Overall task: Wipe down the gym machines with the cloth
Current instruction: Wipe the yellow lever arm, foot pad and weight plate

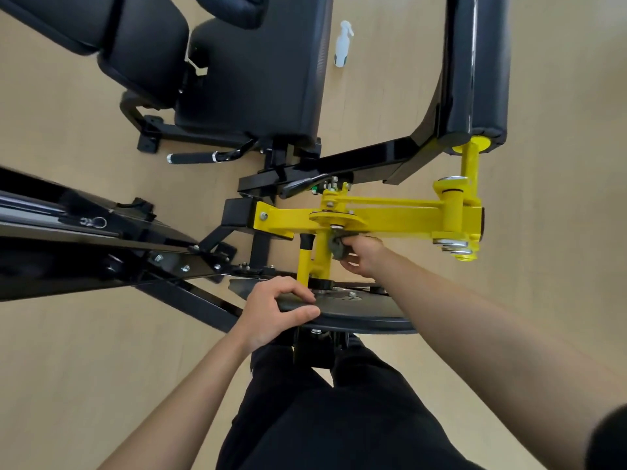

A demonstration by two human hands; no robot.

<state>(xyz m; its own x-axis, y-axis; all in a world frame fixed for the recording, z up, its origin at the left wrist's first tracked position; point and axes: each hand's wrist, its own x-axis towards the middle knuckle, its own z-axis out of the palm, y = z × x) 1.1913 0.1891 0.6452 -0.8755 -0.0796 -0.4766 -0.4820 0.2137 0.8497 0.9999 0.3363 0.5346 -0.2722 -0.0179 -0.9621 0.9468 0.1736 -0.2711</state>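
Tan floor point(68, 334) runs under a black machine point(258, 79) that is cut off at 9 and 12 o'clock, with a white bottle point(342, 44) on the floor near 12. At centre I see my right hand point(361, 257) clutching a grey cloth point(336, 247) against a yellow post point(320, 257), the cloth mostly hidden by the fingers. My left hand point(274, 310), just toward 6, grips the rim of a black plate point(366, 310).

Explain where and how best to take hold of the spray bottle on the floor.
Grip the spray bottle round its plain white body, below the trigger head, which is narrow and knobbly. Come from the right, over the floor; the black pad stands close on its left.
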